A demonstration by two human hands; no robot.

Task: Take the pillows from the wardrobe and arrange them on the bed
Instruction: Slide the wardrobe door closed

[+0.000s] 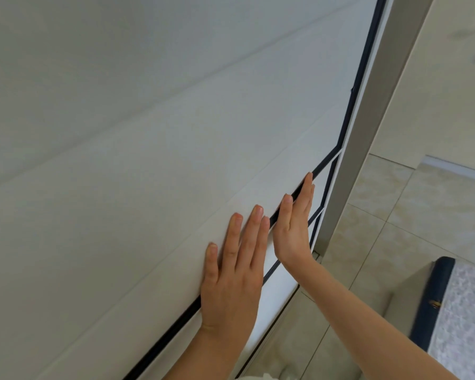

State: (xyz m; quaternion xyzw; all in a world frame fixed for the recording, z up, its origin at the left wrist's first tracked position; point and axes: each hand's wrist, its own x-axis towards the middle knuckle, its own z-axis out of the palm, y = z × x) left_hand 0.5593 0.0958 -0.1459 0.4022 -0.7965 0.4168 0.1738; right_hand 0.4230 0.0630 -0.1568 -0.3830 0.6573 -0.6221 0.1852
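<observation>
A large white wardrobe door (148,160) fills most of the view, edged by a dark strip (348,105). My left hand (233,272) lies flat on the door panel with its fingers spread, just beside the dark edge. My right hand (295,226) stands edge-on with straight fingers, its fingertips at the dark gap along the door's edge. Neither hand holds anything. No pillow is visible. A corner of the bed (461,311), a pale patterned mattress with dark blue trim, shows at the lower right.
A grey metal frame post (373,119) runs beside the door. Beige floor tiles (395,215) lie between the wardrobe and the bed. A pale wall (450,91) stands at the upper right.
</observation>
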